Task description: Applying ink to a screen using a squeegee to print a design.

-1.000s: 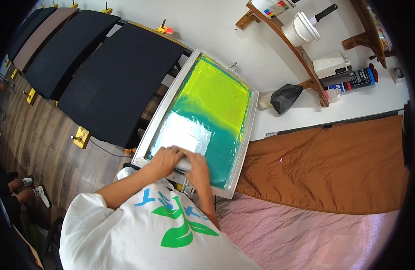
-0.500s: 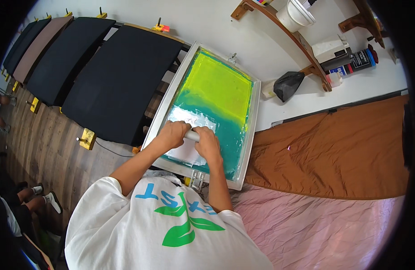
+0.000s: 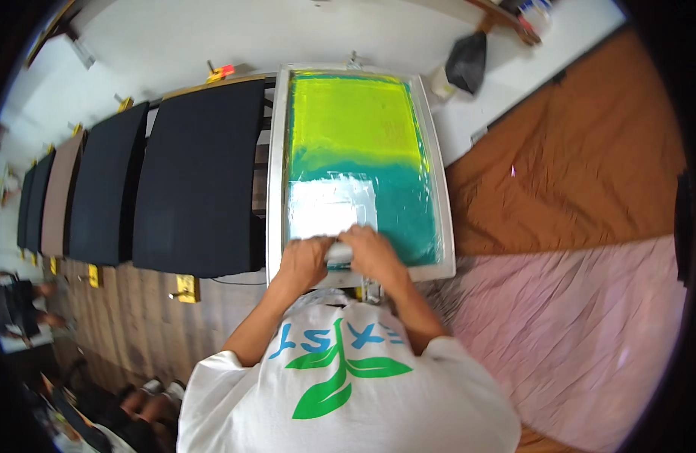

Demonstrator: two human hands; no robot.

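- Clasping a pale grey, rounded bar point(image 3: 339, 257) at the near end of a white paint patch point(image 3: 321, 208), the left hand point(image 3: 306, 258) and right hand point(image 3: 369, 251) curl around it from either side, probably to press evenly; finger detail is blurred.
- Around it, a teal mesh panel point(image 3: 408, 200) with a yellow-green far area point(image 3: 355, 113) sits in a pale rectangular frame point(image 3: 275, 174), whose raised rim seems to contain the paint.
- At the frame's far edge, a small metal clamp point(image 3: 354, 60) likely steadies it.
- Leftward, black cloth-covered boards point(image 3: 201, 174) stand in a row; rightward, a wrinkled brown cloth point(image 3: 559, 162) lies spread.
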